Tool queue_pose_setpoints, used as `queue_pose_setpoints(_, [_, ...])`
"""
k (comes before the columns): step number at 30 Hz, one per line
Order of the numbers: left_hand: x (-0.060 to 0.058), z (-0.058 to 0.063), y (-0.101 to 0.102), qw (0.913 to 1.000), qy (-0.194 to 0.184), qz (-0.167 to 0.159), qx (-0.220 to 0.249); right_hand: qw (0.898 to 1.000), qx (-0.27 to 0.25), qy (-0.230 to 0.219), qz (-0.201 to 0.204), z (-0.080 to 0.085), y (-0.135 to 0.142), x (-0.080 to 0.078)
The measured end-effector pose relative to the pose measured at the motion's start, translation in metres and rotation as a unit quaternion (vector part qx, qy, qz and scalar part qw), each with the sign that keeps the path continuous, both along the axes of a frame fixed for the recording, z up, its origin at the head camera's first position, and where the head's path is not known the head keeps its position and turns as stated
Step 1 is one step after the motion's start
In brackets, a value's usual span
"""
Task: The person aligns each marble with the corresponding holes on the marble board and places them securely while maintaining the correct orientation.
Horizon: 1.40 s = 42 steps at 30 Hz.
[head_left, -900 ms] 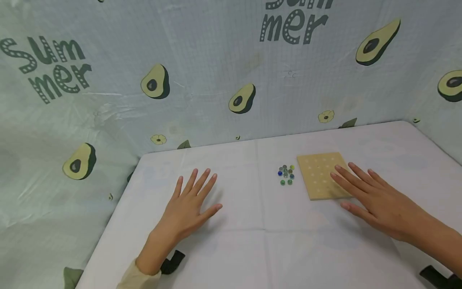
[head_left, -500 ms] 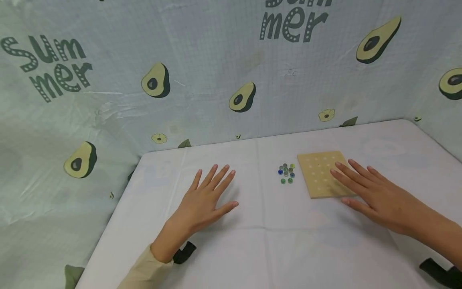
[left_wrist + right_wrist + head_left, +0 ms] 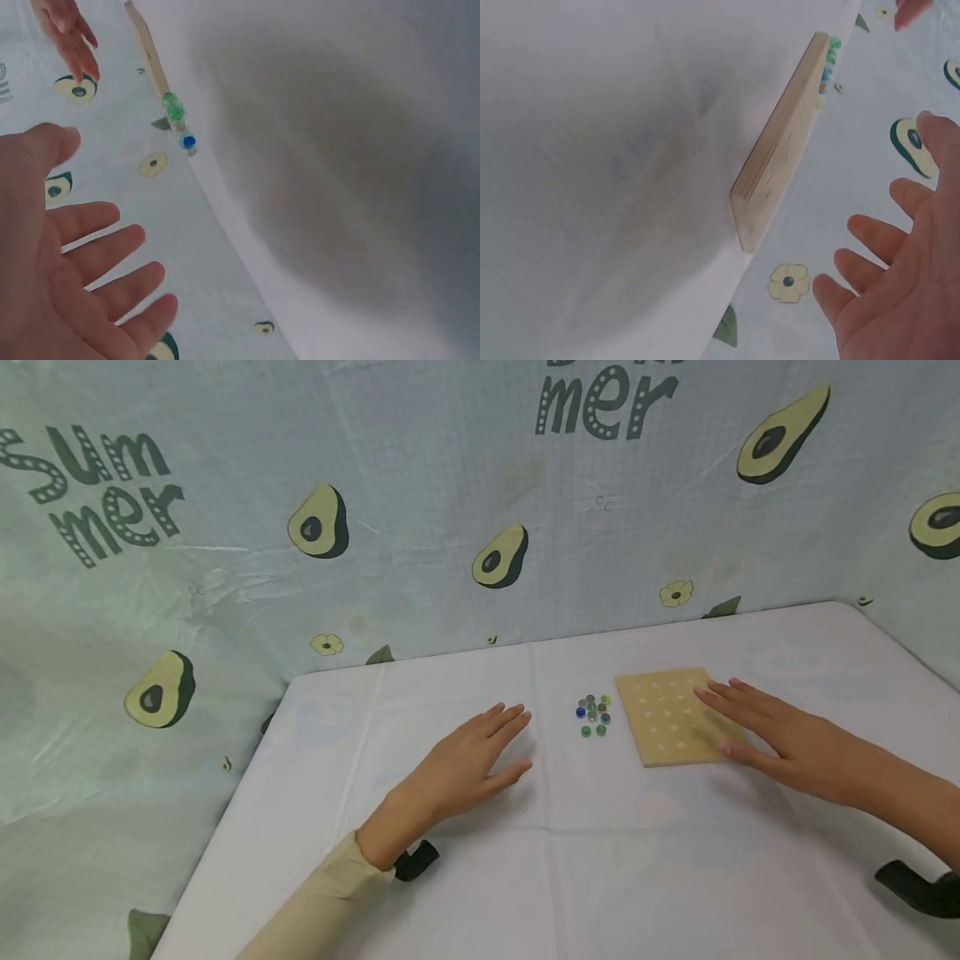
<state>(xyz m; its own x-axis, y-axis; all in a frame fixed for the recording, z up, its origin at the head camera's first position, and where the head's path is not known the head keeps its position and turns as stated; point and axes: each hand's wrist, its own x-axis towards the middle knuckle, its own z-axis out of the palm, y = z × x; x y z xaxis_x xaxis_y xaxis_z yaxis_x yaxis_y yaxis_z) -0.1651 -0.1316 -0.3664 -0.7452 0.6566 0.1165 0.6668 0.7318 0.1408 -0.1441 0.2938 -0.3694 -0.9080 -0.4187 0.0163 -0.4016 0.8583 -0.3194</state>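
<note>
Tan wooden board [image 3: 663, 718] lies flat on the white-covered table [image 3: 480, 893]; use it as your landmark. Rows of pale dots on its top face, layered edge plain in your right wrist view. Glass marbles [image 3: 592, 713] sit in a tight cluster just left of the board, apart from it: a dark blue marble [image 3: 581, 712] on the side away from the board, a yellow-green marble [image 3: 606, 699] on the far side, two green ones nearest you. Your right hand [image 3: 795, 743] is in the air over the board's near right part, clear of the wood in the right wrist view; grip wide, fingers extended with gaps, thumb apart, palm unloaded. Your left hand [image 3: 465, 768] is left of the board, beyond the marbles, raised over the cloth with its shadow below; grip also wide, fingers reaching toward the board, thumb out, carrying nothing. Beige sleeve [image 3: 322, 893] on your left arm, farther left of the board and nearer you. Avocado-print backdrop [image 3: 420, 460] with "summer" lettering stands behind the board.
</note>
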Motion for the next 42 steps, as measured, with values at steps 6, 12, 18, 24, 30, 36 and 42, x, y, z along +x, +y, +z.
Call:
queue_pose_setpoints(6, [-0.011, -0.001, 0.016, 0.9961, -0.048, -0.015, 0.073, 1.0, -0.009, -0.006, 0.0, 0.003, 0.005, -0.017])
queue_pose_setpoints(12, [-0.025, -0.004, 0.032, 0.9818, -0.099, -0.031, 0.159, 1.0, -0.014, -0.012, 0.003, 0.002, 0.014, -0.036])
queue_pose_setpoints(18, [-0.037, -0.009, 0.043, 0.9659, -0.148, -0.013, 0.212, 1.0, -0.004, -0.018, 0.003, -0.001, 0.027, -0.052])
queue_pose_setpoints(24, [-0.048, -0.018, 0.052, 0.9558, -0.19, -0.003, 0.224, 1.0, 0.007, -0.016, 0.008, -0.008, 0.037, -0.064])
queue_pose_setpoints(30, [-0.058, -0.021, 0.062, 0.9573, -0.189, 0.0, 0.219, 1.0, 0.004, -0.021, 0.021, -0.015, 0.043, -0.072])
queue_pose_setpoints(36, [-0.065, -0.023, 0.069, 0.9553, -0.195, 0.001, 0.222, 0.999, -0.007, -0.032, 0.027, -0.021, 0.043, -0.076])
queue_pose_setpoints(42, [-0.067, -0.023, 0.072, 0.9539, -0.196, 0.006, 0.228, 0.998, -0.006, -0.045, 0.032, -0.024, 0.044, -0.077])
